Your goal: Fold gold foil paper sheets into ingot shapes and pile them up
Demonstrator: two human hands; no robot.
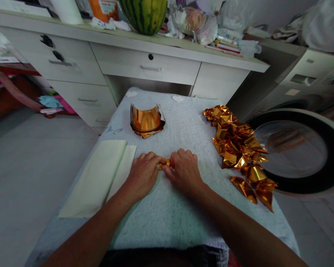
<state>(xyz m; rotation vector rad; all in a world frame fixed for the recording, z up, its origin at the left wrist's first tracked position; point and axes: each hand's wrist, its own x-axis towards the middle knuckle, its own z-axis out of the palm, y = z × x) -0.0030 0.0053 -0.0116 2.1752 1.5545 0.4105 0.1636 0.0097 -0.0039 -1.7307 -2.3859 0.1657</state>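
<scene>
Both hands meet at the middle of the cloth-covered board. My left hand (144, 170) has its fingers curled over the left end of a narrow folded strip of gold foil paper (167, 163). My right hand (186, 170) grips the right end, its thumb pressed near the left one. Most of the strip is hidden under the fingers. Beyond the hands stands a curved stack of gold foil sheets (147, 119). A pile of folded gold foil pieces (235, 139) lies to the right. Left of my left hand are folded pale yellow paper sheets (97, 174).
The light blue cloth (167, 222) covers the work surface. A white drawer cabinet (144, 66) stands behind, with a watermelon (144, 15) and plastic bags on top. At the right, a washing machine's open round door (297, 148) borders the surface.
</scene>
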